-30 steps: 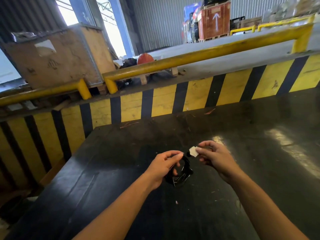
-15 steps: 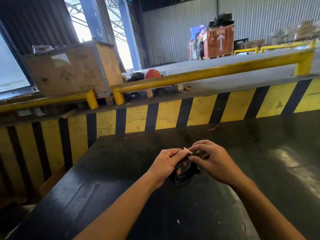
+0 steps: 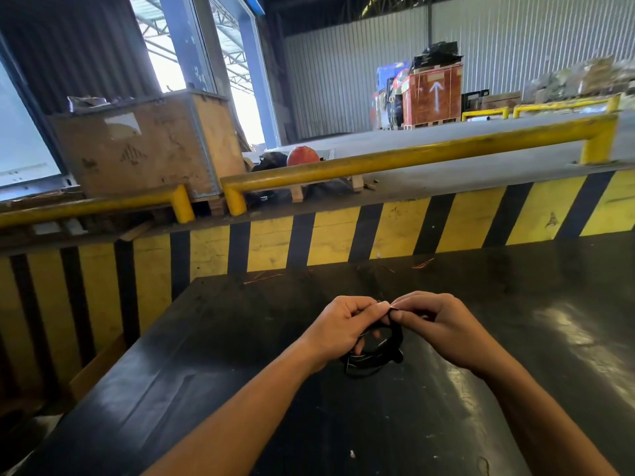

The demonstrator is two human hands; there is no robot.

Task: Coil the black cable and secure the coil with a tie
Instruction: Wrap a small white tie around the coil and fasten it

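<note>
- The black cable, a small glossy coil of thin loops, hangs just below frame centre.
- The left hand and right hand pinch its top, fingertips meeting.
- Beneath lies a smooth, scuffed black table.
- Behind: a yellow-and-black striped barrier, a yellow rail, a plywood crate upper left.

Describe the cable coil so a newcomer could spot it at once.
Start at the black table below the yellow-and-black striped wall. Near its middle, the left hand and right hand meet, pinching the top of the coil. It is the small black loop bundle hanging between them, the only thing held.
</note>
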